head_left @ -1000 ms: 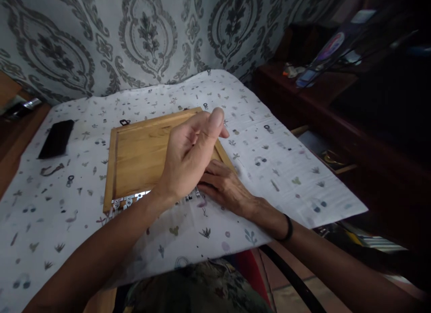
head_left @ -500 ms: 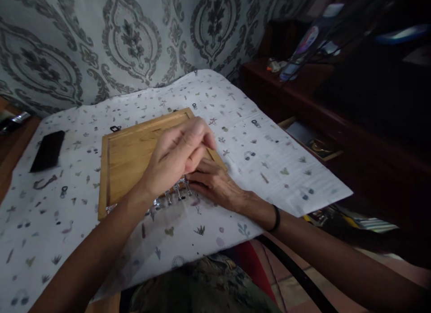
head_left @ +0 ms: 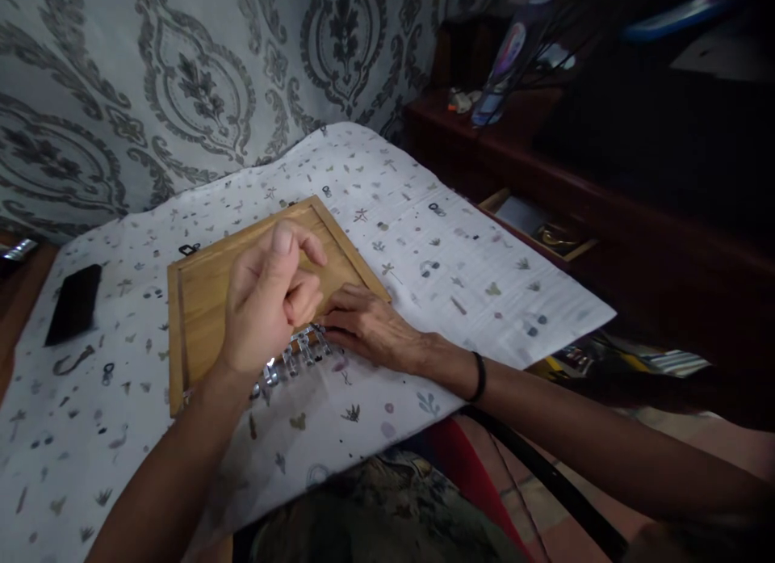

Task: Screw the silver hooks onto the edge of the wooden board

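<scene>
Near the table's (head_left: 299,458) near edge, we find silver metal clips (head_left: 306,350) in a row along the near side of a wooden board (head_left: 203,308). Our right hand (head_left: 366,325), a black band (head_left: 480,376) around its wrist, rests at the board's near right corner, fingers bent beside the end clip; its fingertips are hidden, so we cannot tell if it grips anything. Our left hand (head_left: 270,296) is raised over the board, half curled, thumb upward; whether it holds something, we cannot tell. The board lies flat around the table's middle. By the left edge lies a flat black object (head_left: 73,304). Beyond the right edge, we see an open drawer (head_left: 582,249) and a bottle (head_left: 507,62). A patterned curtain (head_left: 199,78) hangs behind the far edge.
</scene>
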Available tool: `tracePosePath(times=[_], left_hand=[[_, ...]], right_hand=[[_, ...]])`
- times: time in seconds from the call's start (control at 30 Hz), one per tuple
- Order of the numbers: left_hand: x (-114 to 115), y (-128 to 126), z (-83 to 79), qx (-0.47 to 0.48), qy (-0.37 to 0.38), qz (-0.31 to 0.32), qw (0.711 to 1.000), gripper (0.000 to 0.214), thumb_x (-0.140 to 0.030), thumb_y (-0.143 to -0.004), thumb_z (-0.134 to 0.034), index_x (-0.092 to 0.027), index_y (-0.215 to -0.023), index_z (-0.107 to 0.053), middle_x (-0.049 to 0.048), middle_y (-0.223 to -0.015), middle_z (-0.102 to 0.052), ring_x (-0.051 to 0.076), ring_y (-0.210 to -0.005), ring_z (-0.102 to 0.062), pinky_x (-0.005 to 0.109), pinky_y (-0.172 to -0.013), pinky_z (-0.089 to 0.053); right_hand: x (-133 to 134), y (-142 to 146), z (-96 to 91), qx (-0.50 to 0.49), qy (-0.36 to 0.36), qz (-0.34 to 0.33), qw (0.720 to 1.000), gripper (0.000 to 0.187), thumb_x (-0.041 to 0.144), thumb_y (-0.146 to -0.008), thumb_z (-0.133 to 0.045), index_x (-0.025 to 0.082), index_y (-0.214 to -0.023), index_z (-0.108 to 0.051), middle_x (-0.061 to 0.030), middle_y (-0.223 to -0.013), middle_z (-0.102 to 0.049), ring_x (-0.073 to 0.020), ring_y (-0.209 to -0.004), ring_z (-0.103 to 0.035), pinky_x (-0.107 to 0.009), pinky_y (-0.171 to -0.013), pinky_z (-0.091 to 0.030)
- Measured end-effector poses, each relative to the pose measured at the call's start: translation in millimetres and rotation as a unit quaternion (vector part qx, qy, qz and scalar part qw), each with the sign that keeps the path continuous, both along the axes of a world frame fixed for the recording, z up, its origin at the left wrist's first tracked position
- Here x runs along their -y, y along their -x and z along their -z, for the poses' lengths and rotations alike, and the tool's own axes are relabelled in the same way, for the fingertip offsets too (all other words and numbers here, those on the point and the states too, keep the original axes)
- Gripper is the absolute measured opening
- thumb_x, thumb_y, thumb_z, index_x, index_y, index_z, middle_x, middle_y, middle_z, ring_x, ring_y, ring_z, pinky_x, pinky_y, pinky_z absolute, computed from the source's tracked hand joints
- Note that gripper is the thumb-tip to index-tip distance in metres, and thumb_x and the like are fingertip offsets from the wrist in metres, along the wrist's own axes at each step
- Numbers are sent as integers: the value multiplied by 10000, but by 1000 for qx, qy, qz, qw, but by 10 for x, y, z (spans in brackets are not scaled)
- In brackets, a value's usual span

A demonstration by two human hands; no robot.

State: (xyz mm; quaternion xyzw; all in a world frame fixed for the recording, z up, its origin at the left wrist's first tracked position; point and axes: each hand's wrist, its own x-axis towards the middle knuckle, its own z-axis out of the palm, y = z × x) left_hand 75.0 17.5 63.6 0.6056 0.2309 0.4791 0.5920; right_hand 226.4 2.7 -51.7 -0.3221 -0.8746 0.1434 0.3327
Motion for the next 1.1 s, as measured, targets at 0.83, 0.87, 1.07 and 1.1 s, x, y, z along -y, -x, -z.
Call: tracePosePath(times=[0.83, 0.87, 1.07, 1.1], left_hand=[[6, 7, -18, -28, 28, 17, 999, 531, -660, -889, -700, -210, -628, -600, -107, -423, -119, 36, -346, -21, 243, -338, -63], [-3, 13, -17, -30, 25, 40, 998, 538, -668, -886, -698, -209, -623, -602, -106, -420, -121, 36, -341, -25, 241, -333, -64], [94, -127, 22, 29, 2, -174, 984, 471, -584, -930, -702, -211, -658, -608, -84, -455, -229, 64, -397, -165, 235, -395, -193], [119, -158, 27, 40, 6, -224, 974, 458, -567, -950, -685, -211, -671, -607, -76, -467, -262, 72, -413, -204, 235, -412, -227]], right_hand=[[-10, 8, -11, 30, 4, 6, 1000, 209, 273, -1033, -631, 118, -957, -748, -103, -973, -676, -228, -922, -558, -354, -851, -446], [-11, 8, -9, 29, 3, 7, 1000, 211, 273, -1035, -628, 118, -957, -749, -102, -973, -676, -229, -926, -558, -356, -855, -445], [-30, 16, 26, 31, 7, 0, 999, 231, 294, -1047, -608, 128, -956, -740, -107, -997, -673, -231, -959, -564, -362, -883, -449], [-32, 19, 32, 32, 7, 1, 999, 232, 294, -1050, -602, 129, -960, -738, -109, -1009, -672, -231, -966, -567, -364, -890, -451]])
